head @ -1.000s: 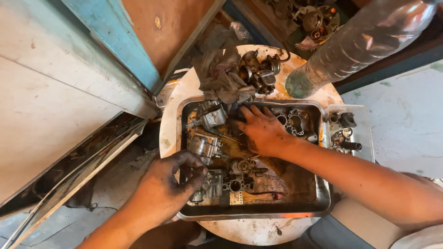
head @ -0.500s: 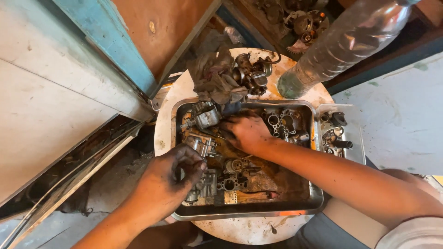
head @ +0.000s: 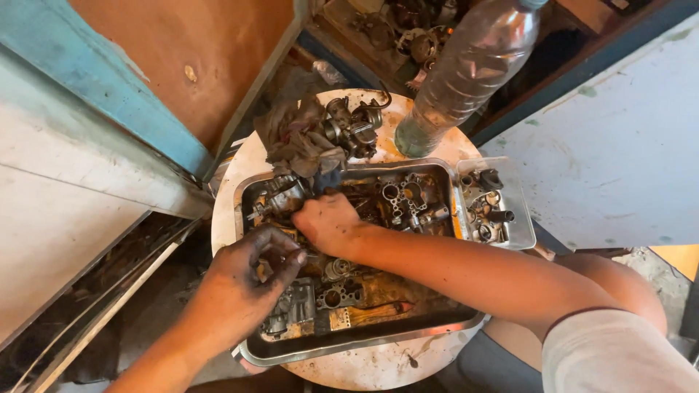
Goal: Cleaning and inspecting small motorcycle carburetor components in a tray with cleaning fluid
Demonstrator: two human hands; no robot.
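Grime covers my left hand (head: 251, 273), nearest to me, hovering over the left part of the metal tray (head: 364, 342); its fingers (head: 287, 256) curl in toward the palm around something small and dark, though I cannot tell what it is or whether they truly pinch it; below it lie a carburetor body (head: 291, 309) and a round-holed metal part (head: 342, 295), with a small brush (head: 375, 313) resting on the tray floor toward the near rim; my right hand (head: 328, 222) reaches across from the right, fingers bent down and pressed among the parts at the tray's upper left, just beside a shiny metal fitting (head: 280, 196); whether it grips anything I cannot tell, since the fingertips are hidden; further right in the tray sits a cast block with round bores (head: 408, 200); a small clear plastic container (head: 502, 211) of little fittings touches the tray's right edge; the tray rests on a round white tabletop (head: 378, 367); beyond it lie a grey rag (head: 295, 138) and another carburetor (head: 353, 124); a clear plastic bottle (head: 473, 69) stands at the far edge.
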